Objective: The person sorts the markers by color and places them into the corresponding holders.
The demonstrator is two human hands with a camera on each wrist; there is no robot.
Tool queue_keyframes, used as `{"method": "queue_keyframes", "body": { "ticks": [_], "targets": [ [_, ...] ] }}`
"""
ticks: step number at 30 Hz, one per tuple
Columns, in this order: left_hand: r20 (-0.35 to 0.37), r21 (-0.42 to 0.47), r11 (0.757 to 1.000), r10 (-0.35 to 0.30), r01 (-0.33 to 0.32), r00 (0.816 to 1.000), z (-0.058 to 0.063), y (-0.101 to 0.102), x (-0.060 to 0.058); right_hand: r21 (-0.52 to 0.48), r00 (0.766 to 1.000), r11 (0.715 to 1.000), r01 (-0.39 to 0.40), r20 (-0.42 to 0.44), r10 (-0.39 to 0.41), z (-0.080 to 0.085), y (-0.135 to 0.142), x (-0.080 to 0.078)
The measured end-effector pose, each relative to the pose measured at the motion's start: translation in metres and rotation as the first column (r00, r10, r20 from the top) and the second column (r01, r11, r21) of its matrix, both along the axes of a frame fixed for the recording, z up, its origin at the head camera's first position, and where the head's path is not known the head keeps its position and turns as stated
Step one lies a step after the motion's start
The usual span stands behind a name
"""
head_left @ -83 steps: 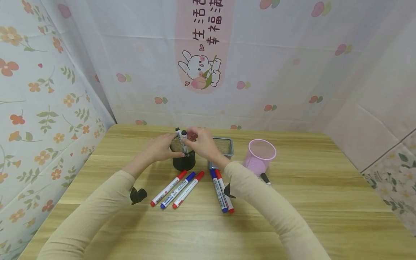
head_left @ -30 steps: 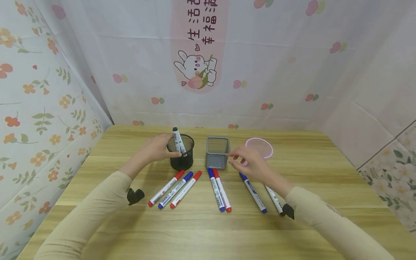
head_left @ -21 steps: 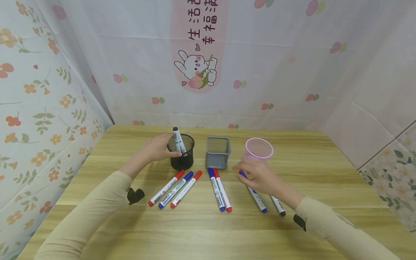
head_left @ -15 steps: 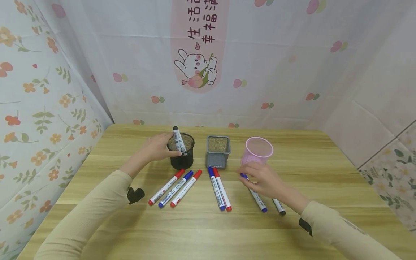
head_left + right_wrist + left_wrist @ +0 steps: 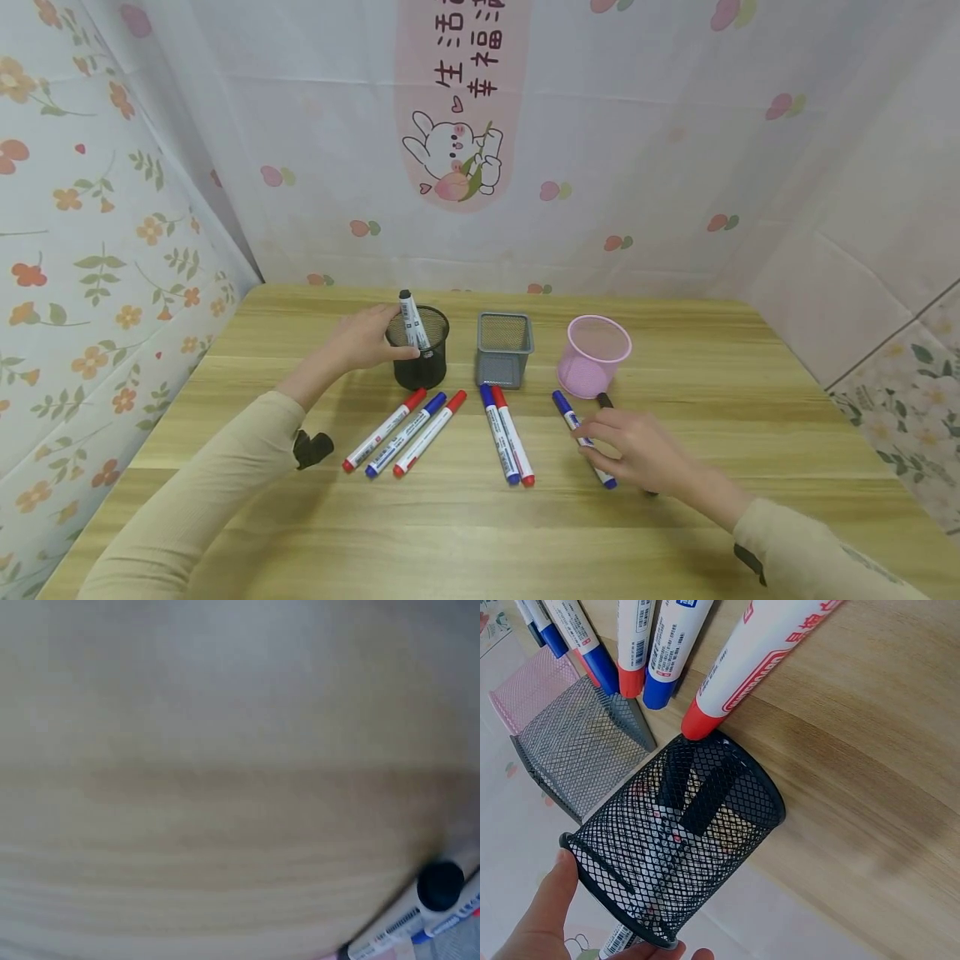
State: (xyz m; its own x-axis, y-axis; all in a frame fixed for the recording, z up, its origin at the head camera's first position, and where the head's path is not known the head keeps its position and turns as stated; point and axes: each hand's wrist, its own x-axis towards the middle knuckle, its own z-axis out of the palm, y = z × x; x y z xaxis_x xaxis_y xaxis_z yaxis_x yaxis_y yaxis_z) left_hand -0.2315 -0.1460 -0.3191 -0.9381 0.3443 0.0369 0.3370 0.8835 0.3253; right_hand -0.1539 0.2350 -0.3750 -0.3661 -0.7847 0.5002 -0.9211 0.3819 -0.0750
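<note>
My left hand [image 5: 365, 340] holds the rim of a black mesh pen holder [image 5: 422, 371], thumb at the near side and fingers at the far side. Black-capped whiteboard markers [image 5: 410, 321] lean inside it; two dark caps show through the mesh in the left wrist view. On the right, my right hand [image 5: 633, 450] is low over a blue-capped marker [image 5: 564, 406], fingers loosely bent and thumb apart. Under that hand lies a black-capped marker [image 5: 397, 926], mostly hidden in the head view. The right wrist view shows none of the hand.
A grey square mesh holder [image 5: 504, 373] and a pink round mesh holder [image 5: 587, 375] stand to the right of the black one. Red [image 5: 385, 430] and blue markers [image 5: 406, 436] lie in front of the black holder, another blue-and-red pair [image 5: 501, 437] before the grey one.
My right hand has left a black-capped marker in the black holder, moved right past the grey holder, then come nearer over the right-hand markers. My left hand has stayed on the black holder.
</note>
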Motion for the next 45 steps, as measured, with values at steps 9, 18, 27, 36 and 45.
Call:
{"method": "queue_keyframes", "body": {
  "ticks": [9,18,27,36,45],
  "targets": [
    [0.002,-0.014,1.0,0.006,-0.006,1.0,0.0,-0.001,0.0,0.042,0.998,0.997,0.058,0.0,-0.058,-0.012,0.014,0.011],
    [0.014,-0.007,1.0,0.003,-0.003,1.0,0.0,-0.001,0.0,0.008,0.998,0.998,0.057,-0.039,-0.056,-0.016,0.026,0.02],
    [0.025,-0.015,1.0,0.011,-0.011,1.0,0.001,0.0,0.0,0.049,0.991,0.992,0.119,-0.072,-0.116,-0.013,0.049,0.027],
    [0.028,-0.019,1.0,-0.003,0.004,1.0,0.001,-0.001,-0.002,0.121,0.986,0.99,0.075,-0.157,-0.055,-0.017,0.069,0.027],
    [0.031,-0.018,1.0,-0.003,0.004,1.0,0.003,0.0,0.0,0.269,0.959,0.96,0.075,-0.284,0.005,-0.026,0.075,0.024]
  ]
}}
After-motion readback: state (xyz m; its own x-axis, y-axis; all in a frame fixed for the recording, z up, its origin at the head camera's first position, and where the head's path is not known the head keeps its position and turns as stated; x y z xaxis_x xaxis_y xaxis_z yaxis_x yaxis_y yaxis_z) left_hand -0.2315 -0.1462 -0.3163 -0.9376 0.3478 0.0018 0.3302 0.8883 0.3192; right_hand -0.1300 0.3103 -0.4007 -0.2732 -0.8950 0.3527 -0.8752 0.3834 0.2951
